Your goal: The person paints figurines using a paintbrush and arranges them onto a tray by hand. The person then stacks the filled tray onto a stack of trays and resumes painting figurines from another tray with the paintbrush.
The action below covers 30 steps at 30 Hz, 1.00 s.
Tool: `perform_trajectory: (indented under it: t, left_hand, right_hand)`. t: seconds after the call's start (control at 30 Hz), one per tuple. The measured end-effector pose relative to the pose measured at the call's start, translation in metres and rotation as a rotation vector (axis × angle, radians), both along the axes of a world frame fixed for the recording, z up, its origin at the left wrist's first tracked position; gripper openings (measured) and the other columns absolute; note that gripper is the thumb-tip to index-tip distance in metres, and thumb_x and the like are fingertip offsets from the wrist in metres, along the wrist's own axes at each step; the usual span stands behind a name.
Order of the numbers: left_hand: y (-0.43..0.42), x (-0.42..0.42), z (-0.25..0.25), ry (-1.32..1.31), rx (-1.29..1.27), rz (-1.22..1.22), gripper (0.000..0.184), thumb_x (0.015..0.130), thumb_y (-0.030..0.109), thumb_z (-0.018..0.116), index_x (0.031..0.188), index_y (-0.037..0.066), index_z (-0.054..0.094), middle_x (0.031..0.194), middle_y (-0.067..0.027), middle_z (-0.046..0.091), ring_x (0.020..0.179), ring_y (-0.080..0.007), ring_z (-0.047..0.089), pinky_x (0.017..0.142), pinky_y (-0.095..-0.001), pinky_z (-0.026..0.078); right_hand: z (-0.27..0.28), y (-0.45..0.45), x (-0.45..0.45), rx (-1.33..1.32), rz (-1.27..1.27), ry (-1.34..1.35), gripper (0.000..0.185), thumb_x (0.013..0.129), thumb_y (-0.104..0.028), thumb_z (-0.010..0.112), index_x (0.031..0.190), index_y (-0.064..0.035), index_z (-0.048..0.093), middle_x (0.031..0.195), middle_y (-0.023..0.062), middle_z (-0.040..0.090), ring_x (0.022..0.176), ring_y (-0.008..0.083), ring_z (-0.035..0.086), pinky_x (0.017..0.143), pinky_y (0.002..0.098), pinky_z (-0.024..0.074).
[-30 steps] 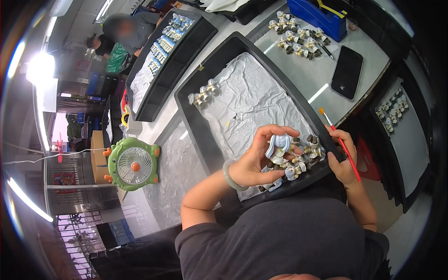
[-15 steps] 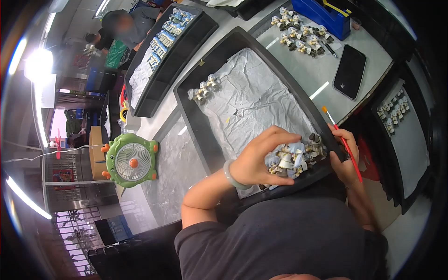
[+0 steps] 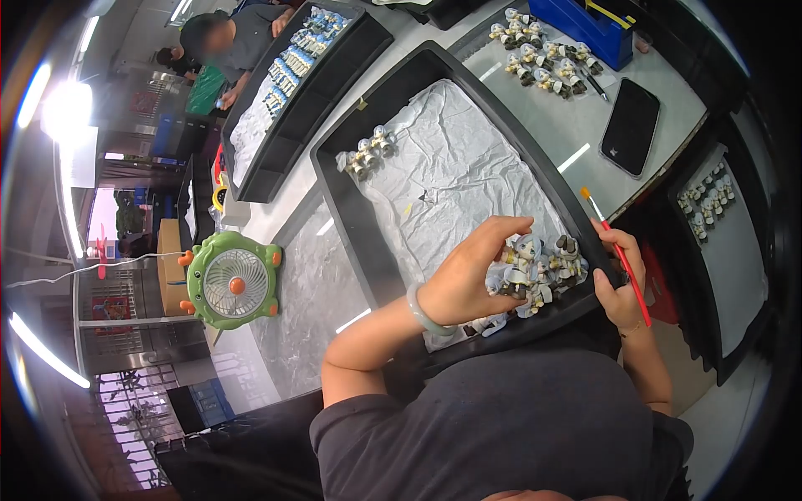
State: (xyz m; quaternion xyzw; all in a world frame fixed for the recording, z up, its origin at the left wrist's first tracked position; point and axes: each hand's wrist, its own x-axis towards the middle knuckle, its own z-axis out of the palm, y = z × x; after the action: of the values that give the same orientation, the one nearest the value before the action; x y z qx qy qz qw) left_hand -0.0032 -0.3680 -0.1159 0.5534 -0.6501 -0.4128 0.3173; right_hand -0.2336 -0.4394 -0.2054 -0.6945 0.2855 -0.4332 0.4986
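At the far left, a co-worker in a dark top (image 3: 255, 37) sits beside a long black tray (image 3: 322, 104) that holds rows of blue-and-white figurines (image 3: 288, 71) on pale paper. Nearer on the left, a green fan (image 3: 219, 313) with orange feet stands on the table (image 3: 313, 288), a white cord running leftward from it.

In the middle lies the large black tray (image 3: 511, 135), lined with crumpled white paper (image 3: 455, 159). A short row of small figurines (image 3: 366, 156) rests at its far left corner, and a heap of pale-haired figurines (image 3: 571, 267) fills its near right corner. The person's left hand (image 3: 458, 284), a pale bangle (image 3: 416, 307) at the wrist, curves around the left side of the heap, thumb and fingers apart; whether it grips a figurine cannot be told.

Right of the heap, the right hand (image 3: 620, 280) pinches the red handle of a paintbrush (image 3: 628, 269) beside the tray's right edge, its orange bristles pointing to the far side. Beyond, on the table, are a cluster of figurines (image 3: 547, 54), a pen (image 3: 596, 86), a blue tape dispenser (image 3: 589, 32) and a black phone (image 3: 631, 127). At the far right, another black tray (image 3: 683, 250) holds small figurines (image 3: 706, 200) on white paper.
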Motion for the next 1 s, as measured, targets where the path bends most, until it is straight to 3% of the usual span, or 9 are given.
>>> perform_trajectory:
  t: [0.1, 0.3, 0.5, 0.7, 0.8, 0.9, 1.0]
  left_hand:
    - [-0.001, 0.003, -0.007, -0.203, -0.202, -0.026, 0.076, 0.056, 0.003, 0.077, 0.123, 0.007, 0.041, 0.117, -0.0100, 0.044, 0.098, -0.0217, 0.046, 0.084, -0.0311, 0.038]
    - [-0.001, 0.001, -0.010, -0.069, -0.104, -0.024, 0.072, 0.057, 0.008, 0.077, 0.120, 0.004, 0.043, 0.112, -0.0123, 0.045, 0.100, -0.0246, 0.046, 0.085, -0.0324, 0.039]
    - [-0.002, -0.001, -0.005, -0.379, -0.264, 0.031, 0.067, 0.054, 0.032, 0.081, 0.107, 0.003, 0.052, 0.092, -0.0111, 0.050, 0.083, -0.0257, 0.049, 0.072, -0.0336, 0.041]
    - [-0.002, -0.001, -0.005, -0.417, -0.296, 0.013, 0.062, 0.053, 0.040, 0.080, 0.097, 0.003, 0.058, 0.078, -0.0090, 0.049, 0.070, -0.0246, 0.047, 0.062, -0.0330, 0.039]
    - [-0.002, -0.002, -0.004, -0.417, -0.282, 0.014, 0.061, 0.053, 0.040, 0.079, 0.097, 0.003, 0.057, 0.078, -0.0089, 0.048, 0.070, -0.0248, 0.046, 0.063, -0.0334, 0.039]
    - [-0.003, -0.001, -0.002, -0.420, -0.207, -0.014, 0.061, 0.057, 0.035, 0.078, 0.103, 0.003, 0.054, 0.088, -0.0097, 0.050, 0.078, -0.0247, 0.048, 0.069, -0.0326, 0.040]
    - [-0.005, 0.000, -0.020, -0.092, -0.101, -0.006, 0.064, 0.061, 0.028, 0.077, 0.113, 0.004, 0.049, 0.102, -0.0104, 0.048, 0.092, -0.0238, 0.048, 0.079, -0.0315, 0.040]
  right_hand:
    - [0.002, 0.001, 0.000, 0.027, -0.002, 0.005, 0.045, 0.065, 0.000, 0.052, 0.109, -0.0001, 0.046, 0.118, 0.0208, 0.053, 0.096, 0.0225, 0.058, 0.076, 0.0258, 0.0436]
    - [0.001, 0.000, 0.000, -0.009, -0.011, 0.014, 0.044, 0.064, -0.001, 0.052, 0.108, -0.0003, 0.046, 0.118, 0.0202, 0.054, 0.094, 0.0220, 0.058, 0.072, 0.0242, 0.0431]
    - [-0.002, 0.001, 0.000, 0.030, -0.011, -0.007, 0.044, 0.065, -0.001, 0.051, 0.109, -0.0006, 0.046, 0.119, 0.0199, 0.053, 0.094, 0.0210, 0.058, 0.069, 0.0235, 0.0430]
    - [-0.002, 0.002, 0.000, 0.057, -0.005, -0.012, 0.044, 0.065, -0.001, 0.051, 0.109, -0.0007, 0.045, 0.119, 0.0198, 0.053, 0.093, 0.0194, 0.058, 0.064, 0.0225, 0.0420]
    - [-0.002, 0.002, 0.000, 0.058, -0.002, -0.012, 0.043, 0.066, -0.001, 0.051, 0.109, -0.0008, 0.045, 0.120, 0.0198, 0.053, 0.093, 0.0191, 0.058, 0.064, 0.0224, 0.0419]
    - [-0.003, 0.001, -0.001, 0.035, 0.001, 0.000, 0.043, 0.067, -0.002, 0.051, 0.109, -0.0009, 0.045, 0.120, 0.0198, 0.052, 0.093, 0.0190, 0.058, 0.066, 0.0231, 0.0430]
    - [-0.003, 0.000, 0.001, 0.027, 0.008, -0.010, 0.043, 0.068, -0.003, 0.052, 0.110, -0.0010, 0.045, 0.120, 0.0201, 0.052, 0.092, 0.0192, 0.058, 0.069, 0.0241, 0.0440]
